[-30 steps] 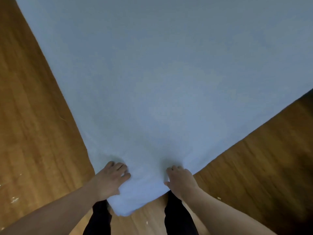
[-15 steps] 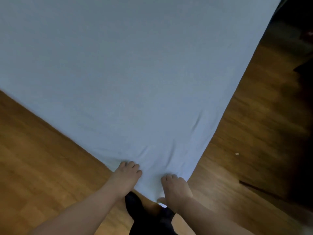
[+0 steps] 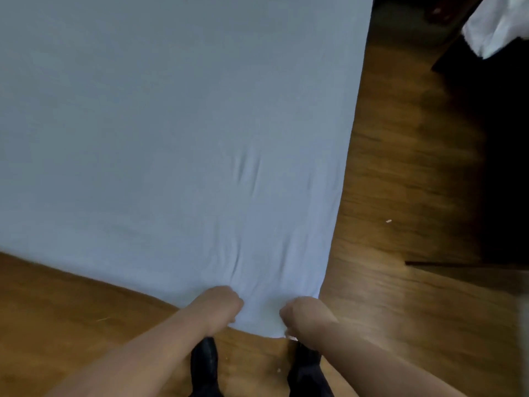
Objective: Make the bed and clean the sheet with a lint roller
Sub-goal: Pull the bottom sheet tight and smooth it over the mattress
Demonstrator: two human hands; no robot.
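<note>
Pale blue sheet (image 3: 171, 138) fills most of the head view, spread flat over the bed, near corner pointing at me at bottom centre. Its right edge runs down from the top to that corner; its near edge runs off to the left. Soft creases fan up from the corner into the cloth, the rest looks smooth. My left hand (image 3: 220, 308) is fisted on the sheet just left of the corner, fingers curled into the fabric, gripping it. My right hand (image 3: 305, 315) is fisted on the corner's right side, just at the sheet's edge, also bunching cloth. The 2 hands are near each other but apart, a strip of sheet between them. Both forearms come in bare from the bottom of the frame. Below the corner, my 2 legs in dark trousers (image 3: 204, 368) stand on the wooden floor (image 3: 400, 310), 1 under each wrist. Floor shows brown planks on the left and right of the bed, with a small white speck (image 3: 388, 221) on the right side. Dark furniture (image 3: 501, 167) sits far right, blurred, can't tell what it is. White cloth (image 3: 492, 27) lies at the top right corner.
</note>
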